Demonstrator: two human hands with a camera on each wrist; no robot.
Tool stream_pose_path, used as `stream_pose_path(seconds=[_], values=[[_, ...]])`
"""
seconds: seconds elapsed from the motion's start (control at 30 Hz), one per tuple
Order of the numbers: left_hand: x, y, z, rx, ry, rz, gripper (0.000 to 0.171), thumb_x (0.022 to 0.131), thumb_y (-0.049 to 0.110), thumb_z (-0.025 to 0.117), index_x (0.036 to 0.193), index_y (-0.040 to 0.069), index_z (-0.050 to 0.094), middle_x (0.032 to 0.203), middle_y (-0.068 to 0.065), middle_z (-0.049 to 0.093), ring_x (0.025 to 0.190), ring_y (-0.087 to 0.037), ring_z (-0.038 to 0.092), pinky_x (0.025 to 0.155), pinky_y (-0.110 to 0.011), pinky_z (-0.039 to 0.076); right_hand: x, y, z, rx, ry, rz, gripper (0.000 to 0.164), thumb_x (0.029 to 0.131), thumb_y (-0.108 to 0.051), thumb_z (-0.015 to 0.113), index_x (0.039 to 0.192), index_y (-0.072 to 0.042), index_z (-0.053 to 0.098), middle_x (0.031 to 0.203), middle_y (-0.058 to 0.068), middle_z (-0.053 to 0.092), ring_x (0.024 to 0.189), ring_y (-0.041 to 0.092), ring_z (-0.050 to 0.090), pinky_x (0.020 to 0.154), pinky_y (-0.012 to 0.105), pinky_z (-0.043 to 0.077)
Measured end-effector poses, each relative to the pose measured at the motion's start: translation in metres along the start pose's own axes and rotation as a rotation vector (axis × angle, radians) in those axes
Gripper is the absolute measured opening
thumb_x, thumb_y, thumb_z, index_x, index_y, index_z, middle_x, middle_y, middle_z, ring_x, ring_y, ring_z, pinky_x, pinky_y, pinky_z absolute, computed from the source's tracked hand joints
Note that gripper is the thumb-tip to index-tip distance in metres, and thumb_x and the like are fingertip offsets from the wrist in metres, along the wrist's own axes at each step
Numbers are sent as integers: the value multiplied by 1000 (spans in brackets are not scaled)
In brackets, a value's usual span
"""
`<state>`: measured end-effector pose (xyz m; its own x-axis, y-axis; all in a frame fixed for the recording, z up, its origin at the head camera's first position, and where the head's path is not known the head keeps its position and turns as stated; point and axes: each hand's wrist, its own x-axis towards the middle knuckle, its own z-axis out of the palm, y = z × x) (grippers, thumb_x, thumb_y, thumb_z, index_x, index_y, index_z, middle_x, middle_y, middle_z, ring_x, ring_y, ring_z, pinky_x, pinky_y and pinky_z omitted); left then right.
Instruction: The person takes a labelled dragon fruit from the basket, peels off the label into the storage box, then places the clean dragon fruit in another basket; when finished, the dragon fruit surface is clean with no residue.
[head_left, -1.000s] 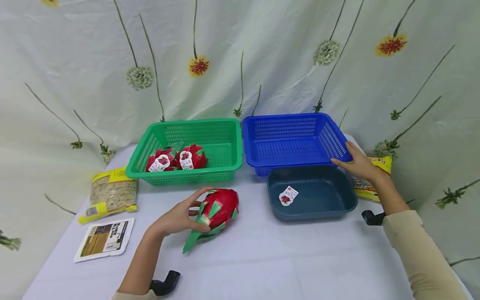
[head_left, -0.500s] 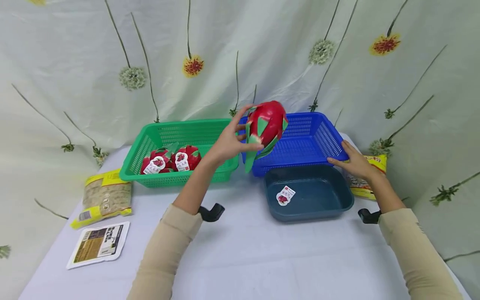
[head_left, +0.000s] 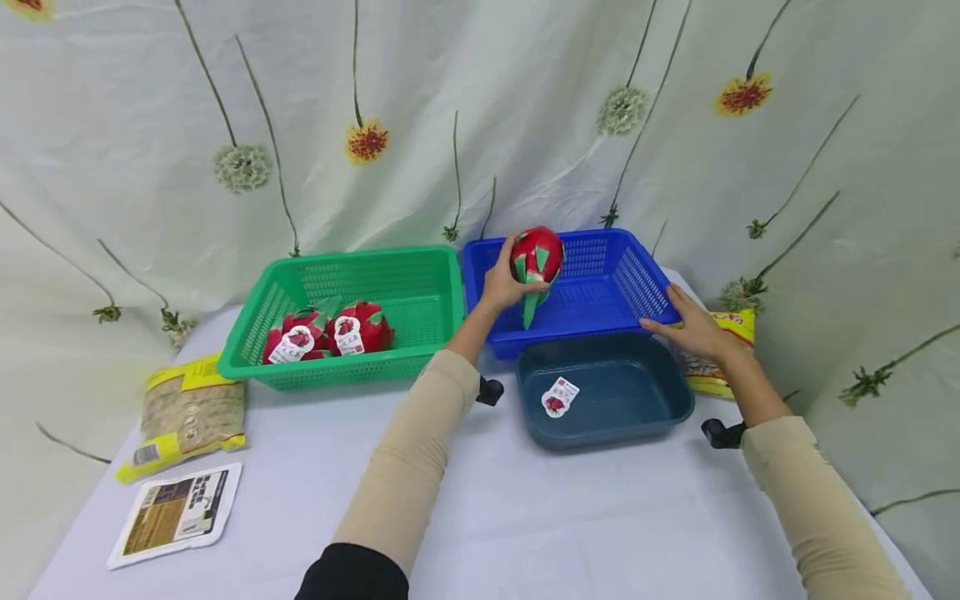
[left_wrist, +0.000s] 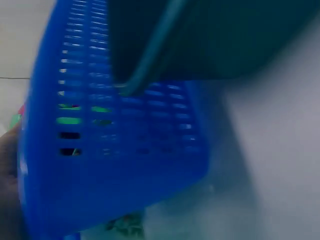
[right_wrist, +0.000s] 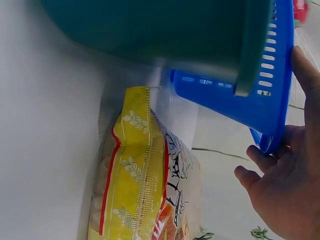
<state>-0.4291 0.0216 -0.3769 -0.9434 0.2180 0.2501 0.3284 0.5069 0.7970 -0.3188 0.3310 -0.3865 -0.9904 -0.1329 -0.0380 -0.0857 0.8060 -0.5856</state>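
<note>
A red dragon fruit [head_left: 538,252] with green scales is gripped in my left hand [head_left: 502,285], at the left part of the blue basket [head_left: 600,302]. The head view does not show whether it touches the basket floor. My right hand [head_left: 697,330] holds the basket's front right corner, its fingers about the rim [right_wrist: 286,95] in the right wrist view. In the left wrist view the basket wall [left_wrist: 115,175] hides most of the left hand [left_wrist: 9,185]. Two labelled dragon fruits [head_left: 363,327] lie in the green basket [head_left: 420,367].
A dark teal tub [head_left: 607,433] with a dragon fruit sticker [head_left: 559,397] inside stands before the blue basket. A yellow bag [right_wrist: 135,165] lies beyond it at right. Another yellow bag [head_left: 191,412] and a flat white packet [head_left: 176,512] lie at left. A flowered curtain [head_left: 420,75] hangs behind.
My left hand has lifted the dragon fruit off the table, carried it right and away from me, then lowered it at the blue basket. The right hand stays on the basket corner.
</note>
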Motion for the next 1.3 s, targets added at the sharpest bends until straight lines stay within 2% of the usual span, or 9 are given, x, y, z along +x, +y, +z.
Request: stream_pose_path(seconds=[0.17,0.23,0.4,0.47,0.57,0.63,0.77,1.1,1.3], values=[[0,-9,20,118,-142,-111,96,71,27,81,144,30,19,140,-14,37,126,-36,35,95,-45,41,-3,6,0,4,15,11,100,85,-58,53,146,-6,-8,152,17,-9,134,48,5,98,68,16],[0,-8,24,129,-187,-177,95,72,26,81,144,30,20,139,-15,37,126,-36,35,94,-45,42,-4,8,0,3,23,10,100,85,-58,53,146,-6,-8,152,18,-8,134,48,5,98,67,16],[6,-7,26,-37,-285,-356,91,77,18,77,144,32,17,142,-15,30,125,-35,36,83,-49,49,-5,13,-2,10,50,13,100,85,-58,53,146,-7,-6,152,18,-7,135,46,4,100,66,14],[8,-5,23,-134,-348,-401,91,79,14,73,145,33,14,144,-15,24,126,-37,34,79,-51,50,-7,14,-2,8,63,16,99,85,-57,53,147,-7,-5,152,18,-7,135,46,4,100,66,14],[11,1,18,-225,-446,-437,92,83,8,68,147,33,7,147,-14,15,128,-39,30,78,-51,50,-9,16,-3,2,75,17,98,86,-56,53,147,-6,-5,152,18,-6,135,46,5,100,65,15],[12,3,16,-273,-492,-451,94,84,5,67,147,33,4,148,-14,11,130,-39,27,79,-51,50,-9,16,-4,-4,80,12,97,86,-55,53,147,-6,-5,152,18,-5,135,46,6,100,65,15],[16,8,24,-339,-496,-467,96,84,0,65,148,36,2,149,-13,8,131,-39,26,79,-50,50,-7,19,-4,-13,82,-3,97,87,-54,53,147,-5,-5,152,19,-5,134,46,7,100,65,17],[24,29,74,-393,-475,-397,94,86,0,62,147,38,0,151,-12,7,128,-38,34,83,-48,49,4,13,3,0,70,-13,96,85,-55,54,147,-5,0,153,16,-3,136,43,8,100,64,19],[27,40,95,-393,-478,-362,91,88,-1,59,147,36,1,151,-12,9,126,-36,36,85,-50,47,7,12,6,4,82,-5,97,84,-55,55,148,-7,1,153,14,-2,136,42,7,100,65,18]])
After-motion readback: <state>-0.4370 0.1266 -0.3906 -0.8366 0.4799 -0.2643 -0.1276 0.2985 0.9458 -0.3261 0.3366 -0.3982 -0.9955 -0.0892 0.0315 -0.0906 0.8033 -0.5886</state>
